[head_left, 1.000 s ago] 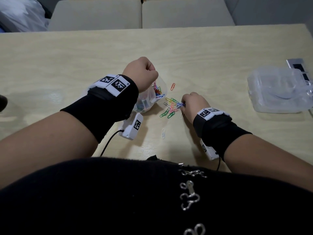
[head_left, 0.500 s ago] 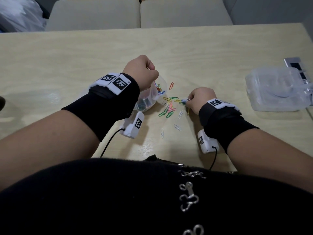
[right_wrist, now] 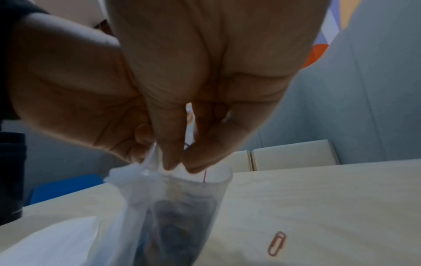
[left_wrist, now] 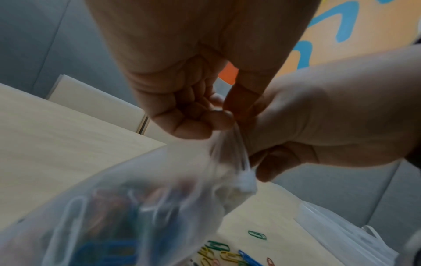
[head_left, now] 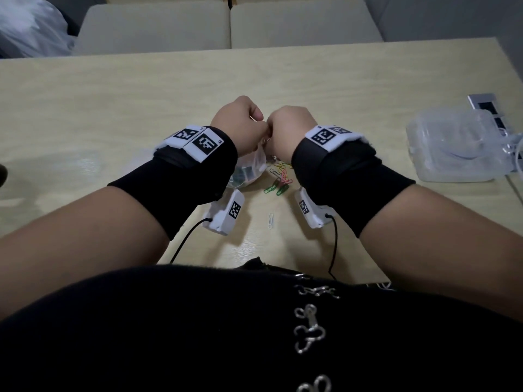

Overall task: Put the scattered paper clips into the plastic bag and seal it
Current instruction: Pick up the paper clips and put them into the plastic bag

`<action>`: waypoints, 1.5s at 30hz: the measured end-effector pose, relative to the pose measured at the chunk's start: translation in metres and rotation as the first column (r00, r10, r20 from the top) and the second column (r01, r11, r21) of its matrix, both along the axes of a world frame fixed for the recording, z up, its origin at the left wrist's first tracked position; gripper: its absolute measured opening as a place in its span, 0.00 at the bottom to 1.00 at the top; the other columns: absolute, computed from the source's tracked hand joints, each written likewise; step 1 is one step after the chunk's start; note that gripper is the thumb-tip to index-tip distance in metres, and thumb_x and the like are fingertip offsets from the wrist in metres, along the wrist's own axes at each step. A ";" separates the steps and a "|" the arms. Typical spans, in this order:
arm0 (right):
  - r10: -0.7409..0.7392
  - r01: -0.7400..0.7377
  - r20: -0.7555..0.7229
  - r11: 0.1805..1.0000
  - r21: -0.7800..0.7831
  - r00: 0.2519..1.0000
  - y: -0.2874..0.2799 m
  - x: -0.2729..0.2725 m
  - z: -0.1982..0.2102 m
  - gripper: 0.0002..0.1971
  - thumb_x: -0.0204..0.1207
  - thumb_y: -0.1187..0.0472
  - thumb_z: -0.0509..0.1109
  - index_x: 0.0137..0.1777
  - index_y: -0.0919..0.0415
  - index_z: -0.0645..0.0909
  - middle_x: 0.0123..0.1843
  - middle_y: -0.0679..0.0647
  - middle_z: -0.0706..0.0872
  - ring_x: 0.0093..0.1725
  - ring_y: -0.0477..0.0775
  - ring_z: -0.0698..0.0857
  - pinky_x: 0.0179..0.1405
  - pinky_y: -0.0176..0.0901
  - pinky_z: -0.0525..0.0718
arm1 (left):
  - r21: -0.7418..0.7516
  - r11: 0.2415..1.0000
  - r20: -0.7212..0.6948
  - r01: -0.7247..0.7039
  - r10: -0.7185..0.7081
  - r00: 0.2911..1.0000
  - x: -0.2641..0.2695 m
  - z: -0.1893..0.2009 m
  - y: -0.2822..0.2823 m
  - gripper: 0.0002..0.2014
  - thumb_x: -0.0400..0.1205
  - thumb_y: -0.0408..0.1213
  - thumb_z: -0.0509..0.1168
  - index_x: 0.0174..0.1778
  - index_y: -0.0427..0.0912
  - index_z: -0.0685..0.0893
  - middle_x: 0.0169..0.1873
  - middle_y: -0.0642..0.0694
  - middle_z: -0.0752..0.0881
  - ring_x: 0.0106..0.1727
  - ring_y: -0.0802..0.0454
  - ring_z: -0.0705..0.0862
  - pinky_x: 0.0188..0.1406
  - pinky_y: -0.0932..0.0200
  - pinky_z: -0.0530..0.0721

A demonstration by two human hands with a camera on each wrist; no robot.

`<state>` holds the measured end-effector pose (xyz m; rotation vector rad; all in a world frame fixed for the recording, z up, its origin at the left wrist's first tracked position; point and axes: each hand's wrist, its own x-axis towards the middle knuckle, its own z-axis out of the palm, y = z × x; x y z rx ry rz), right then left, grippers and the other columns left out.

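The clear plastic bag hangs over the table with coloured paper clips in its bottom. My left hand pinches the bag's top edge and holds it up. My right hand is right beside it, its fingers bunched and pointing down into the bag's mouth. A thin bit of clip wire shows under them. More paper clips lie loose on the table beneath my hands, and a white clip lies nearer to me.
A clear plastic box stands at the right of the wooden table, next to a socket panel. One pink clip lies apart on the far side. Pale chairs stand behind the table.
My right hand has risen from the clip pile and moved left to the bag's mouth. My left hand has lifted the bag's top a little higher.
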<state>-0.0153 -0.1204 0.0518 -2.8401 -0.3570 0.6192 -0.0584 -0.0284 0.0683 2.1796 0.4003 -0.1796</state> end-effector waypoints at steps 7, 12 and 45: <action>-0.037 0.066 -0.088 0.933 0.354 0.995 -0.009 0.006 0.007 0.11 0.76 0.64 0.66 0.55 0.58 0.86 0.56 0.59 0.90 0.56 0.61 0.88 0.58 0.51 0.86 | -0.020 0.994 0.034 -0.104 0.104 0.994 0.004 -0.001 0.015 0.07 0.72 0.31 0.58 0.33 0.48 0.72 0.28 0.47 0.81 0.25 0.48 0.81 0.43 0.44 0.89; -0.189 0.179 0.022 0.955 0.235 0.982 -0.035 0.022 -0.021 0.14 0.78 0.66 0.61 0.57 0.53 0.84 0.61 0.56 0.87 0.63 0.61 0.84 0.63 0.45 0.81 | 0.015 0.989 0.058 -0.149 0.148 0.987 0.008 -0.003 0.026 0.06 0.72 0.34 0.58 0.30 0.49 0.71 0.28 0.51 0.79 0.35 0.44 0.79 0.46 0.46 0.84; 0.769 -0.761 0.187 0.636 -0.127 0.611 -0.064 -0.082 -0.083 0.11 0.56 0.59 0.79 0.38 0.56 0.83 0.38 0.55 0.83 0.36 0.60 0.84 0.35 0.47 0.81 | 0.006 0.993 0.078 -0.117 0.116 0.990 0.008 -0.005 0.025 0.08 0.71 0.33 0.57 0.27 0.48 0.72 0.28 0.50 0.78 0.36 0.45 0.77 0.48 0.42 0.85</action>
